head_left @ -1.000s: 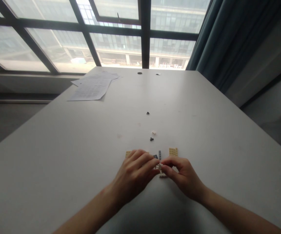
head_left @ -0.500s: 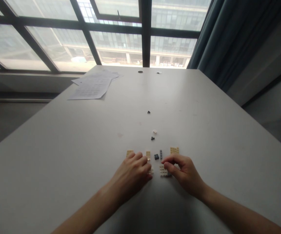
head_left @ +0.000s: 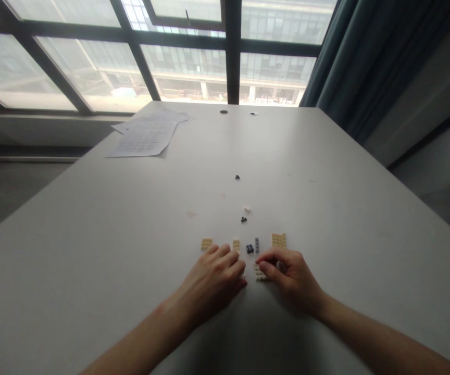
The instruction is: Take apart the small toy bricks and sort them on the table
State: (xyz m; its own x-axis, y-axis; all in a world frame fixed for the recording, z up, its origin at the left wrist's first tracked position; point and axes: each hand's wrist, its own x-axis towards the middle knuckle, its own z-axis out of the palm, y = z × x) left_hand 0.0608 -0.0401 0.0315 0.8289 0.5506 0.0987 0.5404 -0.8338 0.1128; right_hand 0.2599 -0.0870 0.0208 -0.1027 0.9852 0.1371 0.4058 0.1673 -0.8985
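Observation:
My left hand is closed, its fingers curled over a cream studded toy brick that is mostly hidden. To its right, my right hand is closed with thumb and index finger together at the upper edge of a cream studded plate. The rest of that plate lies under the hand. Just beyond the fingers are a tan studded plate, a dark 2x2-like brick and a narrow grey brick. Further tan plates lie outside, one left and one right.
Farther up the white table lie a small black piece, a white piece and another black piece. Printed papers rest at the far left. Windows and a dark blue curtain stand behind.
The view has tilted slightly, so everything sits a little higher. My left hand has shifted slightly right, covering more of its cream brick. My right hand has edged left over the cream plate.

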